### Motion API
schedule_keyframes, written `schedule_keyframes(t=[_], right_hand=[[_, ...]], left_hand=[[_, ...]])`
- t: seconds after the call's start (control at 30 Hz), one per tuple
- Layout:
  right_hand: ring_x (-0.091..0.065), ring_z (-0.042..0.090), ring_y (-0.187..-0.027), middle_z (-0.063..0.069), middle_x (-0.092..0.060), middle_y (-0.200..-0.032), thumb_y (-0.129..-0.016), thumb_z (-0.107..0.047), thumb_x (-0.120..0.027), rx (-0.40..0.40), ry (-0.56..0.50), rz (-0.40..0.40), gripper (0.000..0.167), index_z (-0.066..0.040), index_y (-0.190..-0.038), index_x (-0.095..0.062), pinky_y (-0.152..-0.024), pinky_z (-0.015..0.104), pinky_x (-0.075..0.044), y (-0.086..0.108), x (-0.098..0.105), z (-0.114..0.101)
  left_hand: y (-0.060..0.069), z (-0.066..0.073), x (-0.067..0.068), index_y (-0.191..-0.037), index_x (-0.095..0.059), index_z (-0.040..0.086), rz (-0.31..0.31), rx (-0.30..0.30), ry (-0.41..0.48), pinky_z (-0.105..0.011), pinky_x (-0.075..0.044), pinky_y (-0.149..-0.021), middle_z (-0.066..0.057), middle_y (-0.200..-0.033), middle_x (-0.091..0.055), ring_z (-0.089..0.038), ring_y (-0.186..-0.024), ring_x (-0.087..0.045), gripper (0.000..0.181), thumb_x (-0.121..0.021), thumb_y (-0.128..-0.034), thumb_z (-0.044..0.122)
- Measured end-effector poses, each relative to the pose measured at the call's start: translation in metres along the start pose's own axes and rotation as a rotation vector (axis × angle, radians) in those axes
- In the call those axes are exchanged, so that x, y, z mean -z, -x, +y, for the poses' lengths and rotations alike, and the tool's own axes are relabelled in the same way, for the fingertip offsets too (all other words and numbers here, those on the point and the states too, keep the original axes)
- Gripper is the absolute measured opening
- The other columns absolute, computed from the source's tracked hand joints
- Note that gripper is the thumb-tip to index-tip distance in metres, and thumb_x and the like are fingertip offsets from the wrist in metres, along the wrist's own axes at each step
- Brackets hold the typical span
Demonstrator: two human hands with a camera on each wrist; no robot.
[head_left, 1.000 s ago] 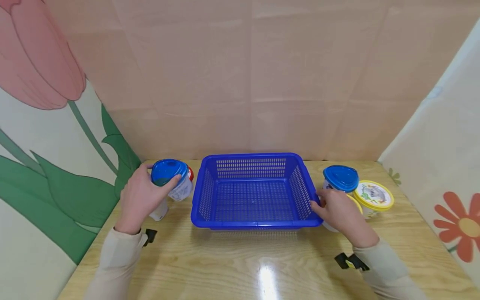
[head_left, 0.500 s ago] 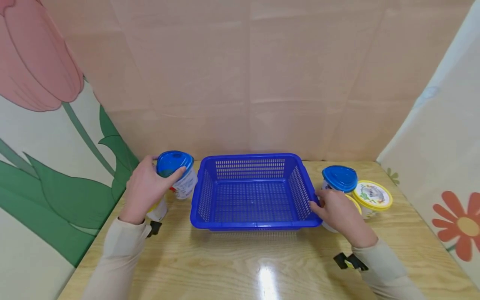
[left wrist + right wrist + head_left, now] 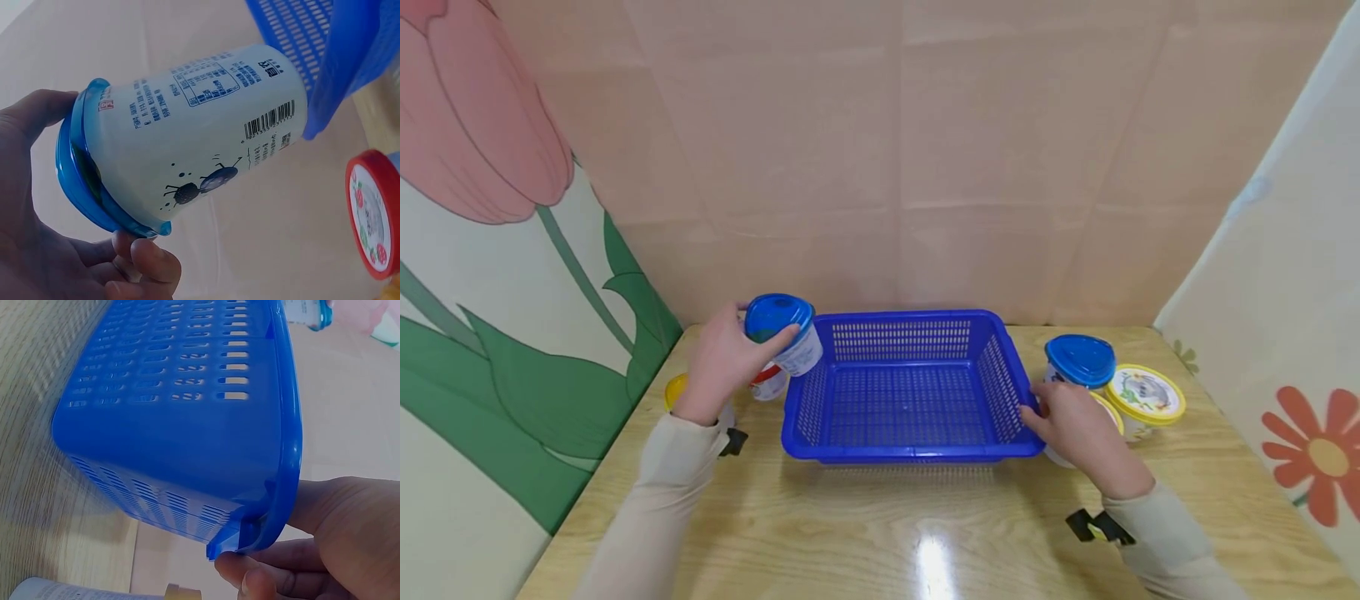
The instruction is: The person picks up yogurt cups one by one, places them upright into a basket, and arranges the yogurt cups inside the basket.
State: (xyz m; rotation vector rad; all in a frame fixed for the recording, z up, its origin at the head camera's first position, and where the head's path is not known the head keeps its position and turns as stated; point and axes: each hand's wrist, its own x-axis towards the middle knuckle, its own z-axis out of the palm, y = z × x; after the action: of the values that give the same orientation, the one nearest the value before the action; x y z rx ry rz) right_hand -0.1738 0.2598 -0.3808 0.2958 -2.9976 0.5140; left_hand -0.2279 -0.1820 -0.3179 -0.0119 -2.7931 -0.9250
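Head view: the left hand (image 3: 727, 360) holds the blue-lidded tub (image 3: 801, 354) by its lid, tilted, at the left rear corner of the basket (image 3: 913, 452); rim contact cannot be told; the right hand (image 3: 1075, 423) grips the basket's right rim; the step in hand appears to be basket loading; the next move likely calls for clearing the rim, then lowering.

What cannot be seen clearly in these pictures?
Head view: the left yellow-lidded tub, mostly behind the left hand.
Head view: the front right tub, mostly behind the right hand.
Left wrist view: the red-lidded tub, cut by the right edge.
Right wrist view: the held tub, cut by the top edge.
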Motion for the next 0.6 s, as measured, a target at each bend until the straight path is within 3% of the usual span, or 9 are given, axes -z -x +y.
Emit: schedule_keyframes(t=[0.6], right_hand=[[-0.051,0.016,-0.057,0.002,-0.055,-0.064,-0.092,-0.02,-0.07,-0.027,0.033,-0.029,0.025,0.005,-0.095,-0.067,-0.051,0.027,-0.041,-0.002,-0.001,-0.002]], left_hand=[[-0.019,0.021,-0.029,-0.139,-0.045,0.002,-0.057,-0.038,0.014,-0.052,-0.056,-0.087,-0.02,-0.131,-0.06,-0.037,-0.11,-0.063,0.095,-0.064,-0.0792,0.074]])
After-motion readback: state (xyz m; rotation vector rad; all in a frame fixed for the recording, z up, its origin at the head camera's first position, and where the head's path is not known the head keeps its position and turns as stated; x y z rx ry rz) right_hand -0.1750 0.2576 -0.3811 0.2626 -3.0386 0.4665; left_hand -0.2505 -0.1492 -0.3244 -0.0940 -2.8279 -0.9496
